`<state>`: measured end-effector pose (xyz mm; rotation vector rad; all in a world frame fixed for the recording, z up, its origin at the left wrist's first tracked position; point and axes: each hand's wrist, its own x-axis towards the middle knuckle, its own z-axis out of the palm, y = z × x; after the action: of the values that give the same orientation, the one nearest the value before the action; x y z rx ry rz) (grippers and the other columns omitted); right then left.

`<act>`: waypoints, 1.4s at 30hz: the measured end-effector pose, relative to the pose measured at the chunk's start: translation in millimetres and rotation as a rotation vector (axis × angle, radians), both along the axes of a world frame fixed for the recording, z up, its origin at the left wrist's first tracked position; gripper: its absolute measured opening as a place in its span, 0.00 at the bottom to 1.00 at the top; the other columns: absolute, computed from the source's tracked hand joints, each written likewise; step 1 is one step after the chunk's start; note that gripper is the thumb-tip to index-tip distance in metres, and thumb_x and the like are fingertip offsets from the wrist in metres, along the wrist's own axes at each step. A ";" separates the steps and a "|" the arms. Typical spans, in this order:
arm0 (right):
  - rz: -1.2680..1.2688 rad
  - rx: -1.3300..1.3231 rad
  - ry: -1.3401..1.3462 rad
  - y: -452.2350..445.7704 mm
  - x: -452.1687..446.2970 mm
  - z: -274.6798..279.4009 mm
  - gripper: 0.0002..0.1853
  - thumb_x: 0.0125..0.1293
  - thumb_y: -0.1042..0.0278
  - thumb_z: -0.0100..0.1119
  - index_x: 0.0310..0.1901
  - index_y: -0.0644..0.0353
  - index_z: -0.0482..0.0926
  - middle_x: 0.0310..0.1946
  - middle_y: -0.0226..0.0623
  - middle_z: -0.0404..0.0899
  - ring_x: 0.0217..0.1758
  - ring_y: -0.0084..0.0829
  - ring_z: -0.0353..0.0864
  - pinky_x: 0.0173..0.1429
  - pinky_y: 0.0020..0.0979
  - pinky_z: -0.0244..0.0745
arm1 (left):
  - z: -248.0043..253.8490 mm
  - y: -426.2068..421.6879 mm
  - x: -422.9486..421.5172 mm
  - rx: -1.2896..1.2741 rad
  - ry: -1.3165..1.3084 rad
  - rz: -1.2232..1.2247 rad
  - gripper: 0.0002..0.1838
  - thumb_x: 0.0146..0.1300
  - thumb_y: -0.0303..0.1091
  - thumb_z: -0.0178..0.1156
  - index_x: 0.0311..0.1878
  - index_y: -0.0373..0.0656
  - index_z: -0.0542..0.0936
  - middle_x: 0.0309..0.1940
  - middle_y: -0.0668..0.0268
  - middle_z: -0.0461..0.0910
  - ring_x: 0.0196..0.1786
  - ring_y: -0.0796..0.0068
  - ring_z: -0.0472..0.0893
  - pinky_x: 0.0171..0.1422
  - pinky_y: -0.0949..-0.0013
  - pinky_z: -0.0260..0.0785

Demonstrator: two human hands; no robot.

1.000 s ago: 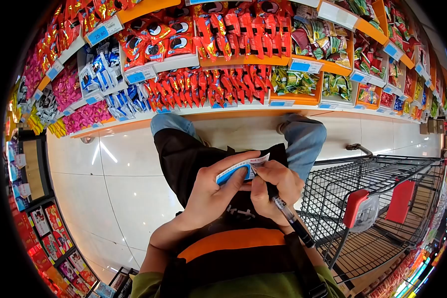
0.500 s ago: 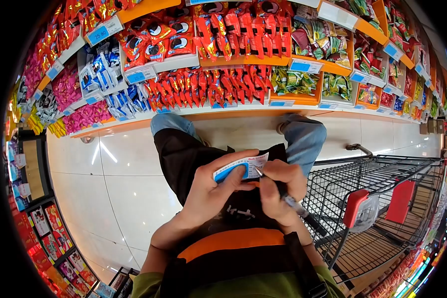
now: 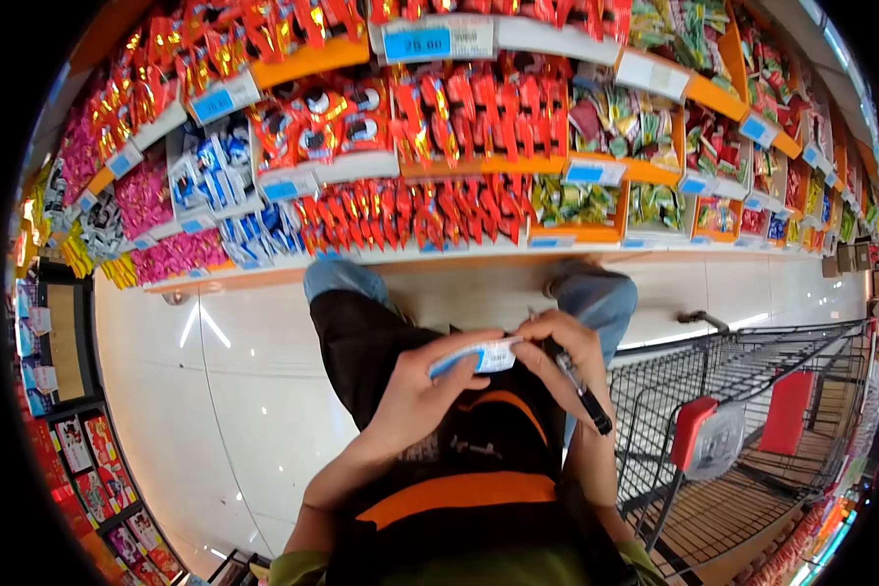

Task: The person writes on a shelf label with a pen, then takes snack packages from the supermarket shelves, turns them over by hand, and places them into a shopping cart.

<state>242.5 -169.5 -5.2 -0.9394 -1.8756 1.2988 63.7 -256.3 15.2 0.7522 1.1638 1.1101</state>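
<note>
Left fingers (image 3: 439,349): closed on the label, thumb on its face and index along its upper edge.
Right fingers (image 3: 563,334): wrapped round the pen (image 3: 592,405), thumb and index at the label's right end; I could not tell how firmly they pressed there.
Label: the small blue-and-white label (image 3: 496,357) sat between my two hands, above the lap of my dark apron (image 3: 356,342), its print too blurred to read.
Step in hand: as I judged it, handling the label two-handed, the pen parked in my right grip with its dark end toward my wrist.
Next move's demand: I reckoned the left pinch had to keep the label steady, and any use of the pen needed the right grip turned first.
Near edges: my knees (image 3: 347,280) stood apart, close to the lower shelf edge (image 3: 459,262), below rows of red wrapped packets (image 3: 430,210).
Right side: the shopping cart (image 3: 696,430) stood near my right forearm, leaving the elbow little outward room.
Open room: pale floor (image 3: 264,376) spread to my left, so that arm had the freer side.
</note>
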 end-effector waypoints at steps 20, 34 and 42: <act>-0.109 -0.159 0.271 50.3 -43.8 -53.7 0.02 0.65 0.78 0.56 0.39 0.66 0.76 0.44 0.43 0.82 0.42 0.26 0.80 0.50 0.26 0.73 | -118.1 181.1 -57.9 -0.043 -0.395 0.528 0.18 0.71 0.39 0.53 0.49 0.30 0.72 0.49 0.50 0.77 0.54 0.59 0.79 0.62 0.60 0.74; -0.395 0.439 0.157 110.0 -73.9 -58.3 0.08 0.56 0.87 0.60 0.38 0.66 0.77 0.34 0.38 0.78 0.38 0.28 0.80 0.43 0.25 0.76 | -127.5 164.5 -45.5 0.099 -0.599 0.557 0.12 0.67 0.29 0.57 0.51 0.38 0.75 0.54 0.58 0.77 0.62 0.60 0.74 0.66 0.52 0.69; -0.206 0.585 -0.079 128.6 -104.5 -76.0 0.11 0.55 0.81 0.55 0.40 0.61 0.79 0.43 0.41 0.75 0.42 0.40 0.80 0.42 0.32 0.76 | -138.3 160.8 -44.2 0.160 -0.656 0.525 0.12 0.69 0.31 0.55 0.53 0.39 0.73 0.54 0.60 0.75 0.60 0.64 0.74 0.68 0.55 0.67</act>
<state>138.0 -40.9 -81.2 -0.8411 -1.9919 0.5432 19.5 -95.5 -123.1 0.1490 0.7176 1.7386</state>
